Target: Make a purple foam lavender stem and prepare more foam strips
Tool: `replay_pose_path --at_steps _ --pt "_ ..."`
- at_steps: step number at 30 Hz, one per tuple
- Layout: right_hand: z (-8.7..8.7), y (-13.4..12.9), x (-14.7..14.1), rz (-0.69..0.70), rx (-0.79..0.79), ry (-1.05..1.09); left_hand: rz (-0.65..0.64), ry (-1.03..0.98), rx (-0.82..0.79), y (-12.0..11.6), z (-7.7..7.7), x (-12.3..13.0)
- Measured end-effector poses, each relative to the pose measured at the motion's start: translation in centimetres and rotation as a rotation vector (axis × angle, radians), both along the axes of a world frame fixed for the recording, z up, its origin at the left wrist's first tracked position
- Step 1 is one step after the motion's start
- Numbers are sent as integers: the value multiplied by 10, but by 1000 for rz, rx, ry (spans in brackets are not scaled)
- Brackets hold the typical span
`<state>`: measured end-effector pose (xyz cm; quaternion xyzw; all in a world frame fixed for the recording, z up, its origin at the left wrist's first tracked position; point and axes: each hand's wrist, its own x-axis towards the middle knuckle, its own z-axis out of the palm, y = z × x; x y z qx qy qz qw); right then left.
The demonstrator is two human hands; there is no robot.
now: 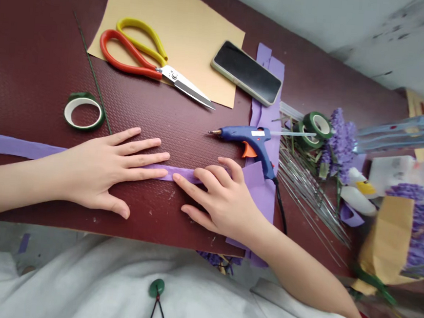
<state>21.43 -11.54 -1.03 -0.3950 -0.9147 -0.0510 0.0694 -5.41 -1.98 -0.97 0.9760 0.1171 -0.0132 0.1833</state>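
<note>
We lie our left hand (104,167) flat, palm down, its fingers (142,156) spread apart. The lilac paper strip (18,144) passes under that palm, comes out beside the index finger and runs on beneath the fingertips of our right hand (223,204). That hand is arched, its fingers (205,178) curved and apart, the tips resting on the strip without gripping it. Both hands rest on a dark red board (51,53). Just past the right fingertips lies a blue hot glue gun (245,134); near the left little finger sits a roll of green floral tape (83,125). Farther beyond the fingers are red-and-yellow scissors (163,72) on tan card (200,30), and a phone (246,72).
</note>
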Motion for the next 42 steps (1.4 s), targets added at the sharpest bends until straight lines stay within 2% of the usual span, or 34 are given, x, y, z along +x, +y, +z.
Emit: replay_pose_path --at_steps 7,18,42 --pt "-1 -1 -1 20 -33 48 38 68 -63 0 0 0" --pt "-1 0 -1 37 -43 51 -28 22 -22 -10 0 3" --pt "-4 0 -2 7 -41 35 -59 -3 37 -9 -3 4"
